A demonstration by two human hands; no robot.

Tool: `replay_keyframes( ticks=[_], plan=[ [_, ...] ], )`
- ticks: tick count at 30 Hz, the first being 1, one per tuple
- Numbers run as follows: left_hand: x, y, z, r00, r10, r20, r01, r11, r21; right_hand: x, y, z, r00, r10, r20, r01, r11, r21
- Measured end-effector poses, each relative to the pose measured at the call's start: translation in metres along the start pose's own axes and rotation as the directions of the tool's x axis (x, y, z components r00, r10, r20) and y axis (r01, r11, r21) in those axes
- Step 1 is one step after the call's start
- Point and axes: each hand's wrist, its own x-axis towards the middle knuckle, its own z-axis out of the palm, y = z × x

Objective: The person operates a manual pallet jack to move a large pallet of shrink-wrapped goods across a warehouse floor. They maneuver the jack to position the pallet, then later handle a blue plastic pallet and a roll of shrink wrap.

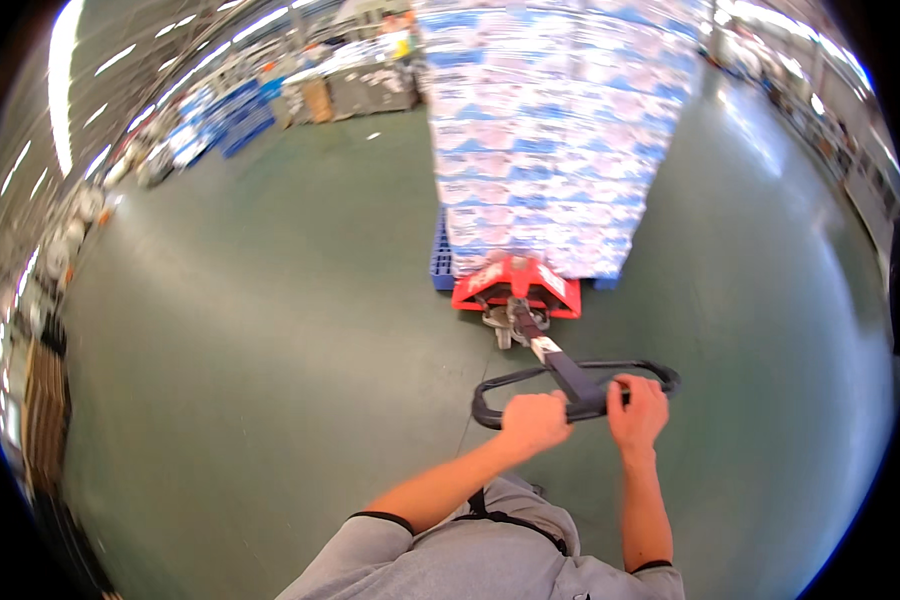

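A red pallet jack (pixel 518 284) stands in front of me, its dark handle shaft (pixel 570 374) tilted toward my body and ending in a black loop handle (pixel 502 379). My left hand (pixel 537 420) is wrapped round the near bar of the loop, left of the shaft. Right of the shaft, my right hand (pixel 637 411) is closed over the loop too, fingers curled onto it. On the jack rides a tall stack of wrapped white, pink and blue packages (pixel 560 150), on a blue pallet (pixel 441 255) that shows at the lower edges. The forks are hidden beneath the load.
Green floor (pixel 250 330) spreads around the jack. At far left are blue crates (pixel 240 118) and grey bins (pixel 370 92). White rolls (pixel 65 245) and stacked brown boards (pixel 45 415) line the left side. Machinery (pixel 820 140) runs along the right wall.
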Motion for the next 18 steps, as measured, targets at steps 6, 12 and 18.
replay_keyframes(
  ticks=[6, 12, 18],
  plan=[
    [0.038, -0.007, -0.005, 0.967, 0.154, -0.203, -0.185, 0.971, -0.148, 0.042, 0.023, 0.020, 0.990, -0.128, -0.057, 0.116, 0.976, -0.184],
    [0.034, -0.026, 0.015, 0.957, 0.190, -0.218, -0.236, 0.949, -0.210, 0.030, 0.013, 0.030, 0.997, -0.005, 0.079, 0.020, 0.981, -0.191],
    [0.008, -0.101, -0.053, 0.987, 0.155, 0.031, -0.153, 0.985, -0.075, 0.025, -0.064, 0.054, 0.957, 0.014, 0.290, 0.080, 0.947, -0.310]
  ],
)
